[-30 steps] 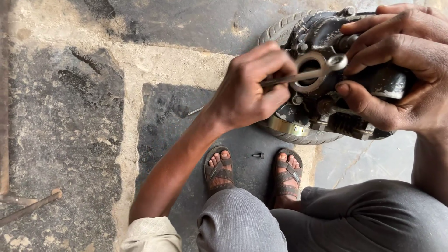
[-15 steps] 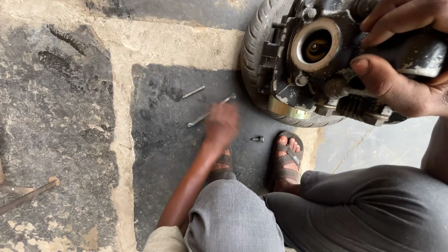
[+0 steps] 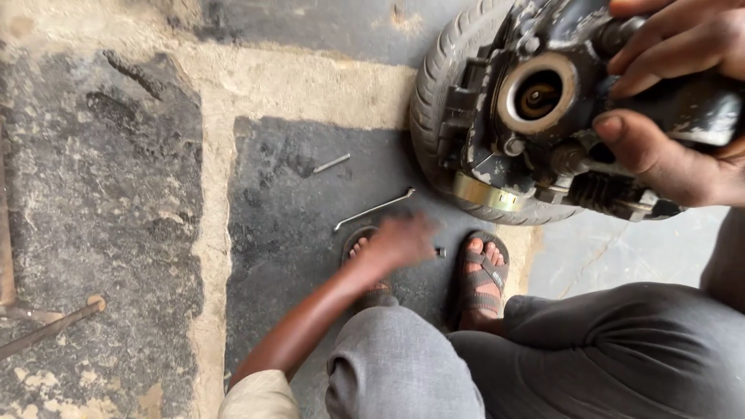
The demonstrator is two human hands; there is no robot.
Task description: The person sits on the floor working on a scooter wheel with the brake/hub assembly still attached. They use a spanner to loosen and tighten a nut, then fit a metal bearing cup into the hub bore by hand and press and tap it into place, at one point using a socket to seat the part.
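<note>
Left hand (image 3: 400, 240) blurred, low by the small bolt (image 3: 440, 252) on the floor, fingers unreadable; right hand (image 3: 675, 101), fingers clamped, grips the engine part (image 3: 543, 116) against the tyre (image 3: 438, 85).

The single head-worn camera looked steeply down from above the person's knees, close to the greasy engine casing (image 3: 543, 109) at upper right; stone floor (image 3: 116, 194) stretched left of it and sandalled feet below.

Your left hand (image 3: 400, 240) low over the floor (image 3: 116, 194), wrench (image 3: 374, 209) just beyond it, pin (image 3: 331, 164) farther off, engine part (image 3: 543, 116) at right against the tyre (image 3: 434, 93), your sandalled feet (image 3: 483, 271) below.
</note>
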